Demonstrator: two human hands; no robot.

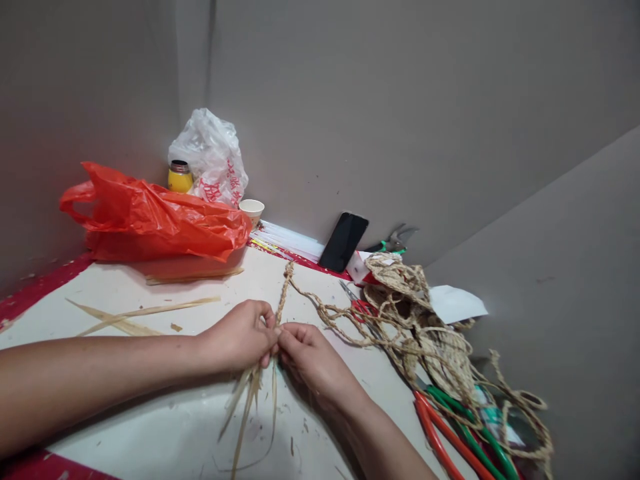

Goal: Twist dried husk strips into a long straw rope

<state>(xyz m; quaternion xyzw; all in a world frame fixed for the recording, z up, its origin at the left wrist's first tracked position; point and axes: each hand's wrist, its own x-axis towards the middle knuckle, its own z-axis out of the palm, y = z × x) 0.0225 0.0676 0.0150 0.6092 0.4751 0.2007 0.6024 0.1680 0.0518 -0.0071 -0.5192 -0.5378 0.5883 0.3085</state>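
Note:
My left hand [250,337] and my right hand [305,350] meet at the middle of the table, fingertips pinched together on a braid of dry straw-like strips [283,293]. The braided part runs away from my fingers toward the far side. Loose pale strips [245,413] hang out below my hands toward me. From the braid's far end a thin twisted cord [313,297] leads right to a heap of braided cord [440,347]. Exactly which strip each hand pinches is hidden by the fingers.
Flat dry strips [130,317] lie at left before a red plastic bag [160,223]. Behind stand a yellow jar [180,179], a clear bag [207,147] and a paper cup [252,210]. A phone [344,241], pruning shears [397,239], red scissors [363,308] and red-handled pliers-like tool [445,437] lie right.

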